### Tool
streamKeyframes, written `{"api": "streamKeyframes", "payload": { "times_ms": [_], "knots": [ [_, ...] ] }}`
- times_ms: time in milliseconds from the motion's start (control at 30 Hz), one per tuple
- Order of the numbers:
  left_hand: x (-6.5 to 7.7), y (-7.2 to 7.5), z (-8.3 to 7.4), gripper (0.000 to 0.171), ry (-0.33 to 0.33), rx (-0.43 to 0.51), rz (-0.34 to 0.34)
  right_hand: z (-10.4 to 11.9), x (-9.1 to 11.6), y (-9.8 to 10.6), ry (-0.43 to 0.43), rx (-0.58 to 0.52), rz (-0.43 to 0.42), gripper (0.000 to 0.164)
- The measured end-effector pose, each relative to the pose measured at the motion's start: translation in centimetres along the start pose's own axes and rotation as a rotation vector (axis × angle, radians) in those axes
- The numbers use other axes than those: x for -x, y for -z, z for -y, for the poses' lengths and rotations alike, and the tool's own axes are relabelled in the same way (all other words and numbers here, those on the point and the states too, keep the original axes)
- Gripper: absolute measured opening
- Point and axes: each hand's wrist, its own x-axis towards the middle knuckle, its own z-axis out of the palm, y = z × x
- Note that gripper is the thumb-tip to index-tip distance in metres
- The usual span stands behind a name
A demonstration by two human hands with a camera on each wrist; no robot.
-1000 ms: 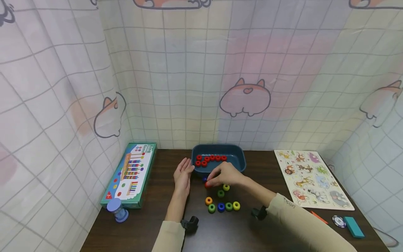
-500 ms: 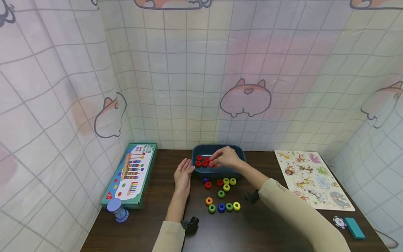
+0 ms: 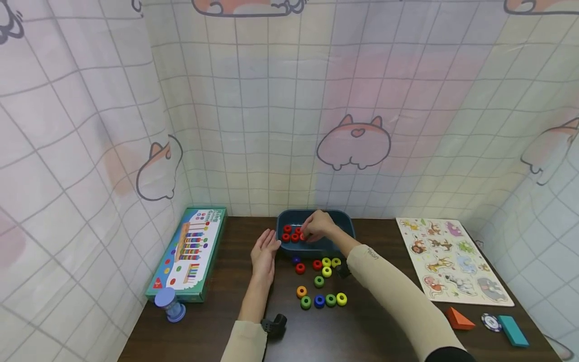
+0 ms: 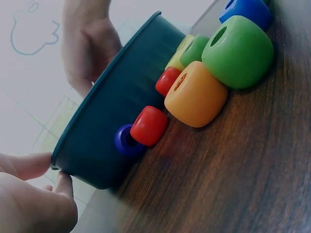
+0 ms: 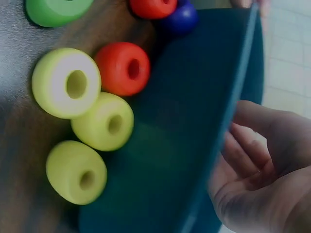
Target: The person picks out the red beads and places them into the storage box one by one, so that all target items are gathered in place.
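A dark blue tray (image 3: pixel 344 221) stands near the back of the table, with several red beads (image 3: pixel 286 237) in its left part. My right hand (image 3: pixel 318 224) reaches into the tray, thumb and fingers bent, pinching a red bead (image 3: pixel 302 237) beside the others. In the right wrist view the tray wall hides that bead. My left hand (image 3: pixel 264 256) is at the tray's left end, fingers straight; in the left wrist view its digits meet the rim. In front of the tray lie red beads (image 3: pixel 300 269), a dark blue bead (image 3: pixel 296 260) and yellow beads (image 3: pixel 326 272).
Nearer me lie an orange bead (image 3: pixel 301 291), green beads (image 3: pixel 305 302), a blue bead (image 3: pixel 319 301) and a yellow bead (image 3: pixel 341 299). A game box (image 3: pixel 190 254) and hourglass-shaped toy (image 3: pixel 170 304) stand left. An animal puzzle board (image 3: pixel 452 261), orange block (image 3: pixel 459 319), chip (image 3: pixel 491 323) and teal block (image 3: pixel 513 331) lie right.
My right hand has moved from the beads in front of the tray into the tray, with a red bead at its fingertips. The left hand keeps its place by the tray.
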Motion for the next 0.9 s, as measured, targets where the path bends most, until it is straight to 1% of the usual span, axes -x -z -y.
{"api": "streamKeyframes", "payload": {
  "times_ms": [167, 367, 500, 567, 633, 733, 800, 900],
  "knots": [
    [0.1, -0.2, 0.1, 0.059, 0.001, -0.002, 0.008, -0.7, -0.1, -0.7, -0.014, 0.028, -0.053, 0.015],
    [0.0, -0.2, 0.0, 0.059, -0.012, -0.001, 0.014, -1.0, 0.2, -0.4, 0.001, 0.055, -0.08, 0.014],
    [0.0, -0.2, 0.0, 0.059, -0.018, 0.0, 0.013, -0.7, 1.5, 0.4, 0.059, 0.064, -0.069, 0.016],
    [0.1, -0.1, 0.0, 0.06, -0.016, -0.003, 0.011, -0.4, 2.5, 0.8, 0.105, 0.075, -0.062, 0.017],
    [0.2, 0.0, 0.0, 0.06, -0.015, -0.009, 0.009, -0.3, 3.5, 1.2, 0.151, 0.063, -0.052, 0.016],
    [0.2, 0.1, 0.1, 0.059, -0.007, -0.016, 0.005, -0.3, 4.9, 1.7, 0.217, 0.081, -0.044, 0.013],
    [0.2, 0.1, 0.1, 0.059, -0.004, -0.013, 0.0, -0.3, 5.9, 1.8, 0.252, 0.078, -0.024, 0.012],
    [0.1, 0.0, 0.0, 0.058, -0.004, -0.009, -0.003, -0.3, 7.4, 1.6, 0.3, 0.087, 0.03, 0.012]
  ]
}}
